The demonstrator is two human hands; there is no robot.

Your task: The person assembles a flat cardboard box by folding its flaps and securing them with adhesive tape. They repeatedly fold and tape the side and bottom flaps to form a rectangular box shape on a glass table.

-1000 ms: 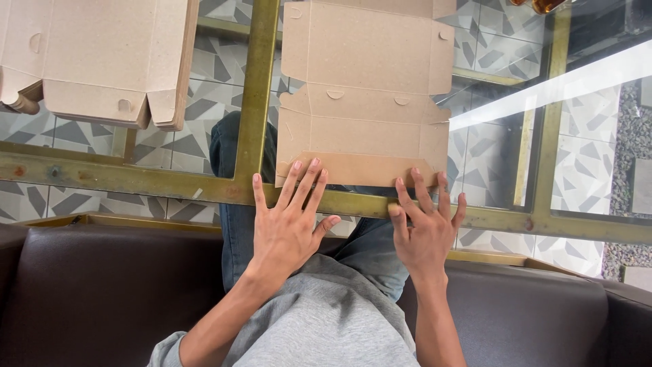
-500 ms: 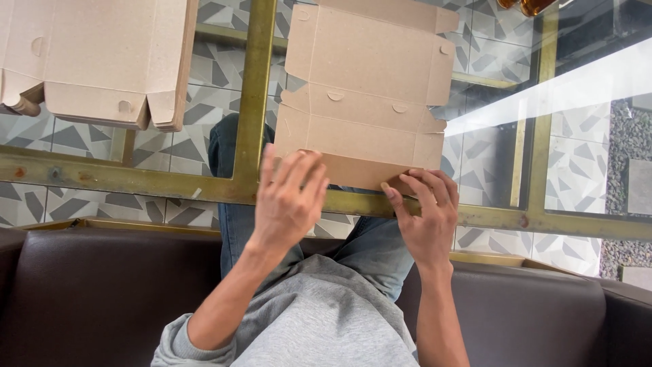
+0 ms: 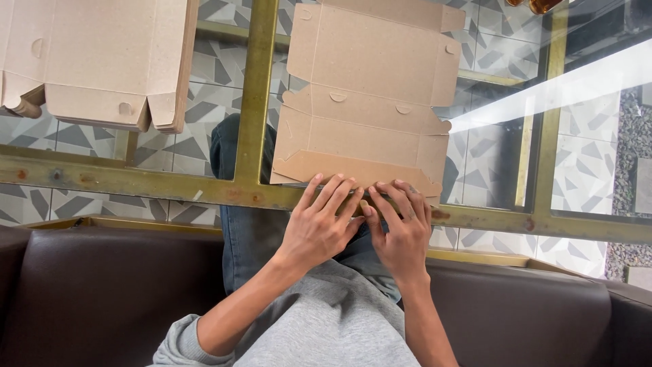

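Note:
A flat brown cardboard box blank (image 3: 370, 88) lies on the glass table top, with creases and tabs showing. Its near flap (image 3: 353, 170) is folded up along the crease. My left hand (image 3: 318, 228) and my right hand (image 3: 402, 231) sit side by side at the flap's near edge, index fingers almost touching. The fingertips of both hands press on that edge. Both forearms come up from a grey sweater at the bottom of the view.
A stack of folded cardboard blanks (image 3: 95, 61) lies at the far left of the table. The brass-coloured table frame (image 3: 136, 180) runs across under my hands, with an upright bar (image 3: 255, 88). A brown leather seat (image 3: 102, 292) and patterned floor tiles are below.
My hands were spread flat and apart on the near edge. They have drawn together at the middle of the flap, and the flap has been folded up.

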